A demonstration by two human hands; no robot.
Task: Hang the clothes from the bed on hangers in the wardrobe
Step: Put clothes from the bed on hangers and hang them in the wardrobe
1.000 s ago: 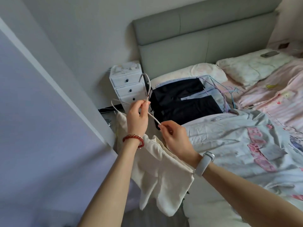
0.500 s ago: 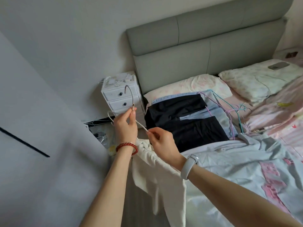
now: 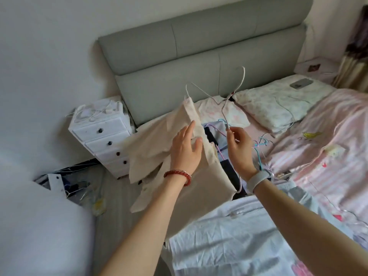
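Observation:
A cream garment (image 3: 159, 142) is raised above the bed's near corner, its top edge threaded on a white wire hanger (image 3: 205, 94). My left hand (image 3: 185, 150) grips a fold of the cloth near its top. My right hand (image 3: 238, 148) pinches the hanger's lower wire end just right of the cloth. Dark folded clothes (image 3: 229, 170) lie on the bed (image 3: 328, 136), mostly hidden behind the garment. Beside them lie several coloured wire hangers (image 3: 260, 144). No wardrobe shows.
A white drawer unit (image 3: 103, 136) stands left of the grey headboard (image 3: 199, 52). Hangers and clutter (image 3: 69, 182) cover the floor at the left. A phone (image 3: 301, 83) lies on the far pillow. A pale blue quilt (image 3: 249, 236) covers the near bed.
The garment and hanger have swung up and right over the bed. My left hand has left the hanger's neck and now grips the cloth. The view has turned right.

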